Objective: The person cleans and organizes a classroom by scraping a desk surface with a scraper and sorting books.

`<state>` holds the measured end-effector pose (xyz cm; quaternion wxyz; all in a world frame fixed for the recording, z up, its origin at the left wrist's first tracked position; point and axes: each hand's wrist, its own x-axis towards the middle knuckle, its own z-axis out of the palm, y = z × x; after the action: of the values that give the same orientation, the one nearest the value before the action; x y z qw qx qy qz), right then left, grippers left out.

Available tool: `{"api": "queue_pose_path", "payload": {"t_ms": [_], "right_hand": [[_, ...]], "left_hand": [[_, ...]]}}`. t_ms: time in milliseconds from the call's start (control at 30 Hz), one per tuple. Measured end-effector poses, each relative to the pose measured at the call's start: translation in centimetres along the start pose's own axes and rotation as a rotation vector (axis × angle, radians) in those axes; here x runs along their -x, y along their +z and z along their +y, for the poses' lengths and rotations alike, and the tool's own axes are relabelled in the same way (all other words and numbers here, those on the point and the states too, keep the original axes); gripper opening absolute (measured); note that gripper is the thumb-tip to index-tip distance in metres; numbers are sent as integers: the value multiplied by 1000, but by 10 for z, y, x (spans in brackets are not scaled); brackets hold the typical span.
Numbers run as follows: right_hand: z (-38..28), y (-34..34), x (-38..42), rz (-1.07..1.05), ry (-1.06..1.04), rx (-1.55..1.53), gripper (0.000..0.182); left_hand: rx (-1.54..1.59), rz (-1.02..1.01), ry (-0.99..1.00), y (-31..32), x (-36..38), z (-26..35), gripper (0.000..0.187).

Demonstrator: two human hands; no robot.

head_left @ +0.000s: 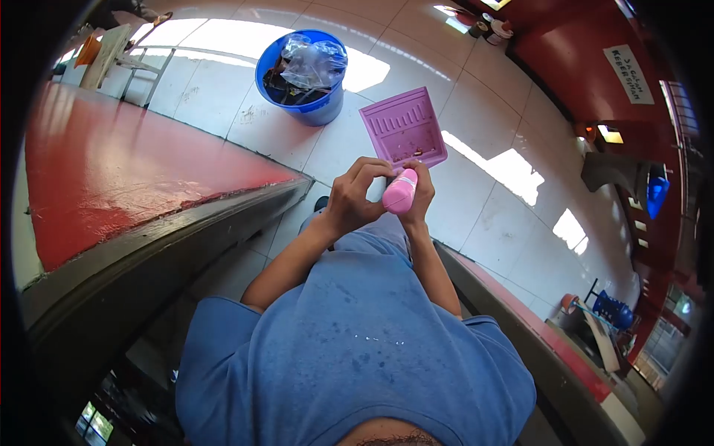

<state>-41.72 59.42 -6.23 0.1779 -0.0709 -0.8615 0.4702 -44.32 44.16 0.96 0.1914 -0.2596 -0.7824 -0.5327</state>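
A pink, rounded bar end with a white band (pixel 400 195) points up toward me. It lines up with the purple dustpan (pixel 405 128) beyond it and looks like the dustpan's handle, though the join is hidden by my hands. My right hand (pixel 421 195) wraps round its right side. From the left, my left hand (pixel 355 193) curls in with bent fingers and thumb, the fingertips meeting the handle. Something dark shows between the left fingers and the handle. Small bits of debris lie in the dustpan, whose ridged lip faces away from me.
A blue bucket (pixel 309 104) with dark rubbish and a clear plastic bag (pixel 314 63) stands on the white tiled floor (pixel 476 215). A red-topped ledge (pixel 149 178) rises on my left, and a dark-edged ledge (pixel 520 327) runs along my right.
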Motion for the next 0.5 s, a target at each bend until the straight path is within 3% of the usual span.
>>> {"api": "queue_pose_path", "payload": {"t_ms": [100, 133, 200, 300, 367, 467, 500], "right_hand": [[32, -19, -81, -134, -181, -51, 24], [44, -26, -107, -230, -99, -128, 14], [38, -47, -164, -379, -61, -141, 20], [18, -60, -234, -564, -363, -70, 23], [0, -53, -264, -649, -461, -24, 25], [-19, -25, -294, -733, -620, -17, 26], [-25, -12, -301, -788, -623, -5, 25]], "left_hand": [[-167, -70, -363, -6, 15, -40, 53], [-286, -116, -519, -9, 28, -54, 51], [-451, -214, -888, -11, 77, -79, 45], [-603, -277, -1257, 1, 186, -116, 42], [-441, -95, -1490, 31, 280, -135, 40], [109, 560, -2106, 89, 321, -94, 39], [187, 675, -2122, 112, 336, -81, 39]]}}
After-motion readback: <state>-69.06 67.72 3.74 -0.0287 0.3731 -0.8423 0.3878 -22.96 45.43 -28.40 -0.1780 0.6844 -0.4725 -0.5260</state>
